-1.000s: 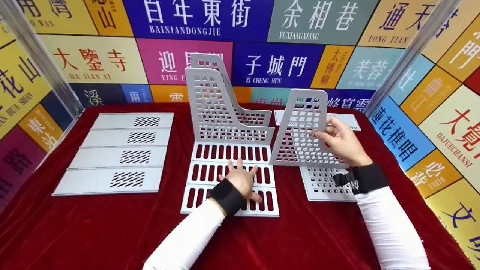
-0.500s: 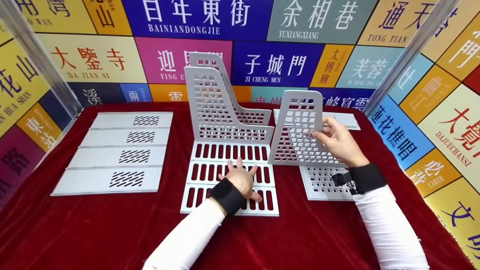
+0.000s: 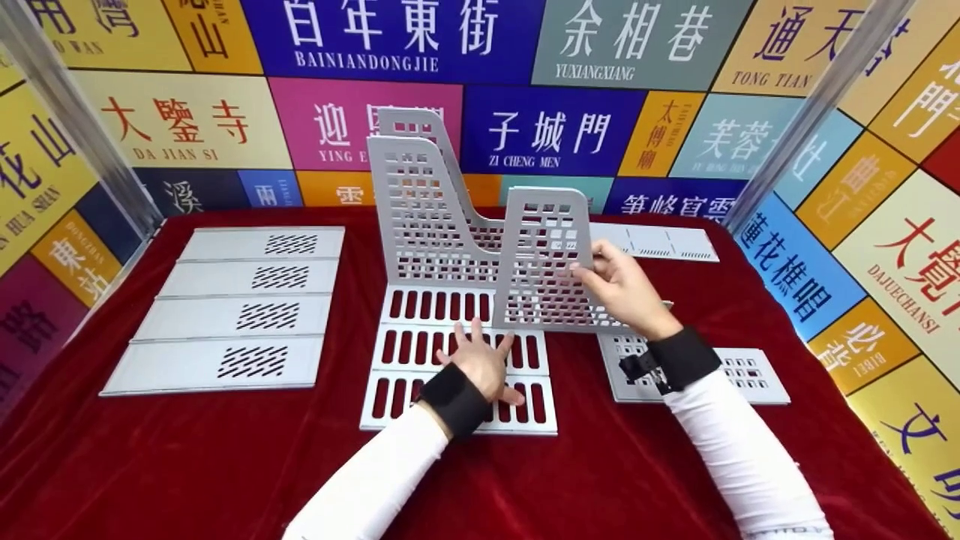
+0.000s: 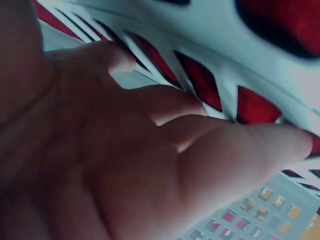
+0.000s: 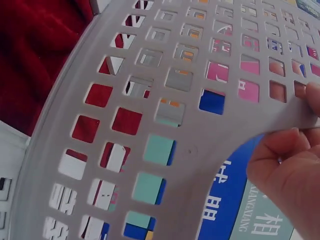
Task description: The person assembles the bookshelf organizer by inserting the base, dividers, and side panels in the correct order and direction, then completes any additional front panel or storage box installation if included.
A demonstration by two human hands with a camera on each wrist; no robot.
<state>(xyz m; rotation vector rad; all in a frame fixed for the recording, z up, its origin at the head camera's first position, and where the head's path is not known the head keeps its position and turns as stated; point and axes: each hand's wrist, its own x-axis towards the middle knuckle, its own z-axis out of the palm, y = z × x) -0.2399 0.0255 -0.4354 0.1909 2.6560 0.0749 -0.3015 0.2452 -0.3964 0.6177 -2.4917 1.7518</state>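
My left hand point(image 3: 484, 367) rests with spread fingers on a slotted grey base panel point(image 3: 420, 325) lying on the table. In the left wrist view its fingers point(image 4: 240, 155) lie against the slotted surface. With thumb and fingertips, my right hand point(image 3: 634, 292) pinches the curved edge of an upright perforated side panel point(image 3: 536, 266). The right wrist view shows this side panel point(image 5: 187, 165) close up. Its lower left part overlaps the base panel's right side; whether they touch is unclear. Two similar side panels point(image 3: 384, 217) stand upright at the back of the base panel.
Several grey panels point(image 3: 180, 322) with slanted slots lie in a row at left. A perforated panel point(image 3: 765, 390) lies flat under my right forearm. Another flat panel point(image 3: 652, 240) lies at back right. Red cloth point(image 3: 225, 465) covers the table; a printed wall point(image 3: 555, 127) stands behind.
My right hand has carried the side panel leftward, from beside the base panel to over its right part. The left hand stays in place.
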